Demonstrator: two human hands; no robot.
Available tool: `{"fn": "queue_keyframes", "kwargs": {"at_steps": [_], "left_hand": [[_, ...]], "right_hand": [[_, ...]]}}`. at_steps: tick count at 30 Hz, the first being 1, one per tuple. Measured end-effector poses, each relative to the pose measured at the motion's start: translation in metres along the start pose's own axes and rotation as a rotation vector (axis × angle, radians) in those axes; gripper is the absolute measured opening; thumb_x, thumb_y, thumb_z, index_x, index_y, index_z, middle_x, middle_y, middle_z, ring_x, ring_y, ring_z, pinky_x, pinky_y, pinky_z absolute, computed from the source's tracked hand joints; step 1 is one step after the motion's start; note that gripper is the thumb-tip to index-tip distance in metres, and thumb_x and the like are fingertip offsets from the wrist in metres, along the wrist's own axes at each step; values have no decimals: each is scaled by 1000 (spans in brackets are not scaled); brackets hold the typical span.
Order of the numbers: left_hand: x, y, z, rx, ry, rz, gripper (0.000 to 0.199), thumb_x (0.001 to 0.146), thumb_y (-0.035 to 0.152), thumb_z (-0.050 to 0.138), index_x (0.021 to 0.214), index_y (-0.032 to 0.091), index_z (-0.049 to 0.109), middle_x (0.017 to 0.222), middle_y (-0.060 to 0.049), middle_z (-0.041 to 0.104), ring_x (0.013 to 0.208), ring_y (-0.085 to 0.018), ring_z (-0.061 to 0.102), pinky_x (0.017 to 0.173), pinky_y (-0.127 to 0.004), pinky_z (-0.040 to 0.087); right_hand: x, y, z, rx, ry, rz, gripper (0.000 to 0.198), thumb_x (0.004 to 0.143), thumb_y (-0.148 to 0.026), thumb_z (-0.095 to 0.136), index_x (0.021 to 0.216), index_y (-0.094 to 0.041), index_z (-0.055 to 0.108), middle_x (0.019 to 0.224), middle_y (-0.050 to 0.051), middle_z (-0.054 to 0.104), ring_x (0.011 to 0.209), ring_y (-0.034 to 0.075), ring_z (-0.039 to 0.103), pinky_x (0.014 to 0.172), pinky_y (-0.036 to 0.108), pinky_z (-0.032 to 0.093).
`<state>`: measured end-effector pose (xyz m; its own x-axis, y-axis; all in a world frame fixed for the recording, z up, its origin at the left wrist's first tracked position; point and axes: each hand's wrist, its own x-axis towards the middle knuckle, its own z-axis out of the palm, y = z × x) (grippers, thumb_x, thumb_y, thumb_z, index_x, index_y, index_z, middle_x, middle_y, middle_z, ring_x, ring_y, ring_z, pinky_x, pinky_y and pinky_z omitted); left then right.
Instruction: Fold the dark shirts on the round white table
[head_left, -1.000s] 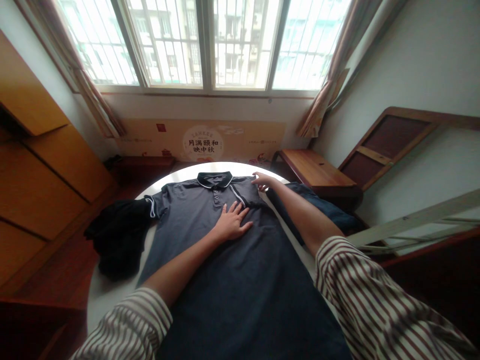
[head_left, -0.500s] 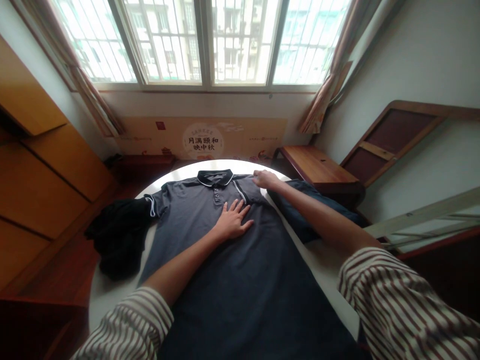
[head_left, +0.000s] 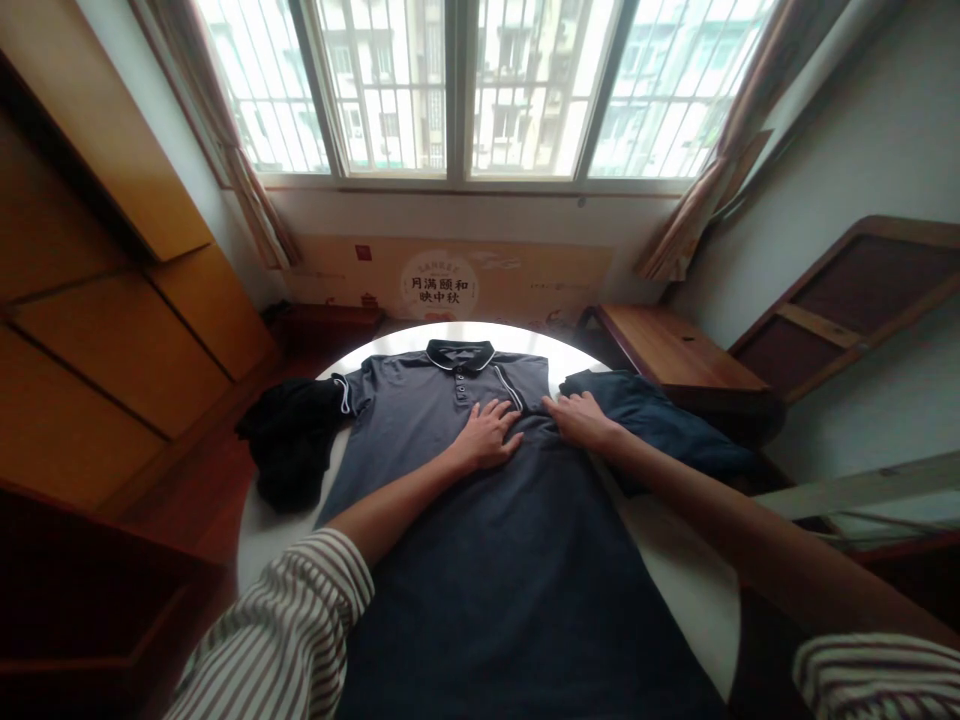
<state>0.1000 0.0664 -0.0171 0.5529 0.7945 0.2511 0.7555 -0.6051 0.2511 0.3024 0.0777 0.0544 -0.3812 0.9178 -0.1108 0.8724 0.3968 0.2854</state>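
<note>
A dark grey polo shirt lies spread on a round white table, its black, white-edged collar towards the window. My left hand rests flat on the chest with fingers spread, just below the white-piped pocket line. At the shirt's right side, below the shoulder, my right hand has its fingers closed on the fabric edge, and small creases run from there. The shirt's left sleeve, with white trim, stretches out to the side; its right sleeve cannot be made out.
A bunched black garment lies at the table's left edge. Dark blue folded cloth sits to the right, by my right forearm. Beyond stand a wooden side table and a barred window. Yellow-brown cabinets line the left.
My right hand has come from the shirt's shoulder down the side towards me. My left hand stays flat on the chest. The whole view has shifted as the head turned left.
</note>
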Motion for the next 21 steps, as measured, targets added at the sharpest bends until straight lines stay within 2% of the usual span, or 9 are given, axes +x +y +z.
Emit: {"fn": "queue_keyframes", "kwargs": {"at_steps": [3,5,8,10,12,14,17,21], "left_hand": [[0,-11,-15,-20,111,-95,36,97,31,44,126,17,61,129,-11,61,118,-22,56,104,-35,43],[-1,-35,-41,37,125,-268,34,97,25,43,124,17,62,122,-10,64,112,-20,59,99,-30,45],[-7,-95,-99,171,99,-650,36,96,23,44,126,15,62,124,-15,65,118,-25,58,101,-35,43],[-16,-138,-137,227,83,-848,38,90,22,51,122,4,63,122,-26,63,121,-38,55,99,-48,44],[-29,-175,-163,264,59,-1014,43,83,26,62,117,0,65,123,-33,61,122,-47,51,96,-58,43],[-41,-200,-174,272,17,-1143,54,76,34,71,118,0,66,127,-35,58,124,-52,49,95,-63,43],[-56,-219,-167,235,-32,-1250,70,69,45,78,124,4,64,135,-33,54,128,-51,46,98,-61,42],[-62,-228,-156,206,-4,-1246,61,70,36,77,122,7,65,132,-29,58,125,-44,53,98,-53,46]], "right_hand": [[-11,-27,-17,-7,73,-6,33,88,-15,49,120,-9,57,115,24,63,105,36,60,85,43,38],[-23,-55,-27,37,146,-94,32,92,-19,47,121,-12,58,117,21,62,106,33,58,87,42,39],[-45,-105,-30,202,250,-325,36,94,-29,49,126,-15,57,122,18,61,109,31,57,91,43,41],[-59,-135,-23,320,289,-479,46,95,-38,50,136,-18,52,136,17,54,121,32,51,101,47,38],[-69,-155,-11,407,298,-565,54,97,-44,47,145,-21,45,150,16,43,135,34,40,110,55,30],[-74,-166,2,480,281,-574,54,99,-46,42,148,-24,42,156,13,36,142,35,31,113,59,24],[-75,-168,14,576,255,-548,54,101,-46,38,149,-22,42,156,11,37,144,31,30,117,56,20],[-73,-164,16,623,258,-546,55,101,-47,38,148,-20,43,156,12,37,145,30,29,119,53,18]]}}
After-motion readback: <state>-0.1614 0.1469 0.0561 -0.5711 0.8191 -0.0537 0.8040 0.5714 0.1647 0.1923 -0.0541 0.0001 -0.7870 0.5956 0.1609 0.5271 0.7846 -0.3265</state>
